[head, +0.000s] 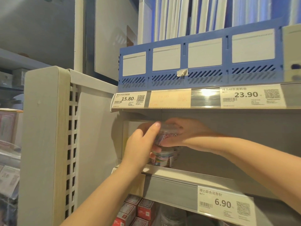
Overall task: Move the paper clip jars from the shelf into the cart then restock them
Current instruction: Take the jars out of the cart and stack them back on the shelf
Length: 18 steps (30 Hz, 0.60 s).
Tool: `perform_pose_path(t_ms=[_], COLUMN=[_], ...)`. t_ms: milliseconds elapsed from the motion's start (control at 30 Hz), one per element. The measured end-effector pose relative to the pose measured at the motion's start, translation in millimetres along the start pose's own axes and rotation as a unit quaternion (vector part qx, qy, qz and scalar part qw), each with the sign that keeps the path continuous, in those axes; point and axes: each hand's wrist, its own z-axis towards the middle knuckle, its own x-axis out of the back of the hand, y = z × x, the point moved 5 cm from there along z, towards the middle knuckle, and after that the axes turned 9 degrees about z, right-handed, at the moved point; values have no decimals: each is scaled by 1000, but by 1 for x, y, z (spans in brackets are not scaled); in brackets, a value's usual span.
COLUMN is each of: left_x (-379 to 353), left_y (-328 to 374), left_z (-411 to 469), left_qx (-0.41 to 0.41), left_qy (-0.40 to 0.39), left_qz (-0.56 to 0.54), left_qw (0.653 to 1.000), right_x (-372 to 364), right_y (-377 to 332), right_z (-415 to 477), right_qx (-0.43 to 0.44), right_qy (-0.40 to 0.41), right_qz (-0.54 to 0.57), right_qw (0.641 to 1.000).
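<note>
A clear round paper clip jar (167, 133) with coloured clips is held between both hands inside the middle shelf bay, just above another jar. My left hand (141, 144) grips its left side with the thumb on top. My right hand (179, 132) wraps the right side and top. Below it a paper clip jar (164, 158) with a rainbow label stands on the shelf (187, 174) near its front left corner. More jars behind it are mostly hidden by my hands. No cart is in view.
A blue file rack (195, 62) with folders fills the shelf above. Price tags 15.80 (129, 99), 23.90 (251, 96) and 6.90 (225, 203) line the shelf edges. Red boxes (138, 211) sit on the lower shelf. A wooden lattice end panel (48, 136) stands at left.
</note>
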Motion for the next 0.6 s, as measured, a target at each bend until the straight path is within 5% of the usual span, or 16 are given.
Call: perform_pose_path(t_ms=[200,600], left_x=[11,8], left_y=[-8,-5], left_z=[-9,-17], left_qx=[-53,-110], left_qy=[131,157], left_qz=[-37,6], left_qw=[989,981], right_x=[-7,-32], right_y=[20,42], right_z=[3,3], right_qx=[-64,-89], right_qy=[42,-3], right_qz=[22,72], right_qw=[997,993])
